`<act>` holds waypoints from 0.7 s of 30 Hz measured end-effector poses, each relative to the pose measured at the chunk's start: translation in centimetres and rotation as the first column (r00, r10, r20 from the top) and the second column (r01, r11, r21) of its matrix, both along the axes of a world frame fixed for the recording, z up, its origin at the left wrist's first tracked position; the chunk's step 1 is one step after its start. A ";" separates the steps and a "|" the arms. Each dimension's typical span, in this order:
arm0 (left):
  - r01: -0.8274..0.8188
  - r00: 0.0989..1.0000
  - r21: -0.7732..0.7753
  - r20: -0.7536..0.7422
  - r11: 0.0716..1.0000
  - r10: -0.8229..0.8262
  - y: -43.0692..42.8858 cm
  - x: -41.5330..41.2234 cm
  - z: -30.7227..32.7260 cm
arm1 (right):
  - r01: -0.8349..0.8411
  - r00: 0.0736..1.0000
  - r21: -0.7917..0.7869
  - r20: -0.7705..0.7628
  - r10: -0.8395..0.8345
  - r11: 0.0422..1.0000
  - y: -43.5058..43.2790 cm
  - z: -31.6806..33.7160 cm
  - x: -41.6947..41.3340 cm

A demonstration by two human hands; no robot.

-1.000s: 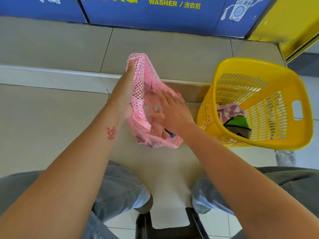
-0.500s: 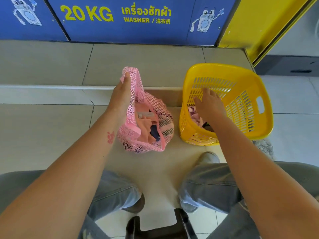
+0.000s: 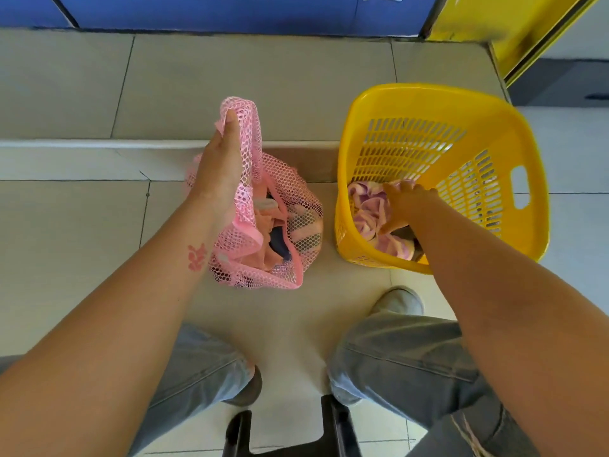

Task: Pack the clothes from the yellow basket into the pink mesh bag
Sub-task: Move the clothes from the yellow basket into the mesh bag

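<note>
Down inside the basket (image 3: 514,133), the right hand (image 3: 400,209) curls its fingers around a pink-and-purple cloth (image 3: 369,212) lying at the bottom. Just beside it on the floor, the left hand (image 3: 219,169) pinches the bag (image 3: 296,199) rim, lifting its mouth open over peach and dark clothes (image 3: 273,239).

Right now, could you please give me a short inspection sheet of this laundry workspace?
Surface: tiled floor with a raised step.
Job's things: pink mesh bag open, clothes inside; yellow basket holds a purple-and-white garment.
Clutter: nothing seen.
Hands: left hand holds the bag's rim up; right hand inside the basket, on the garment.
Cables: nothing seen.
Surroundings: blue washer panel, yellow panel, black stool.
</note>
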State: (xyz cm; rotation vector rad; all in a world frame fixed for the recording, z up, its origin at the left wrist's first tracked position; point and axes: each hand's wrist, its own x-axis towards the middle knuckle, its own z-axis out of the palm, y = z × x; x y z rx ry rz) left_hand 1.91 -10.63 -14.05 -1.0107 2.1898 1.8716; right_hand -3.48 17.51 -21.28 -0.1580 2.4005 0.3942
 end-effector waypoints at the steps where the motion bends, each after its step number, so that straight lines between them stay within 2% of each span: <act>1: 0.002 1.000 0.013 -0.001 1.000 -0.002 0.3 -0.4 -0.3 | 0.000 0.999 0.018 0.053 -0.001 1.000 0.2 -0.2 -0.4; 3: 0.010 1.000 0.036 -0.003 0.999 -0.010 0.7 -1.1 -1.0 | 0.065 0.985 0.001 0.158 -0.065 0.998 0.7 -0.6 -1.5; 5: 0.004 1.000 0.033 0.010 0.999 -0.004 1.0 -1.8 -1.6 | 0.081 0.977 0.012 0.195 -0.082 0.997 0.9 -1.1 -2.2; 9: -0.030 0.999 0.016 0.037 0.999 0.029 1.6 -2.9 -2.4 | 0.019 0.983 0.055 0.183 -0.029 0.998 1.5 -2.0 -2.8; 21: -0.060 0.998 0.052 0.005 0.997 0.059 1.1 -2.5 -2.2 | 0.056 0.992 -0.078 0.118 -0.047 0.995 -0.4 -1.2 -3.2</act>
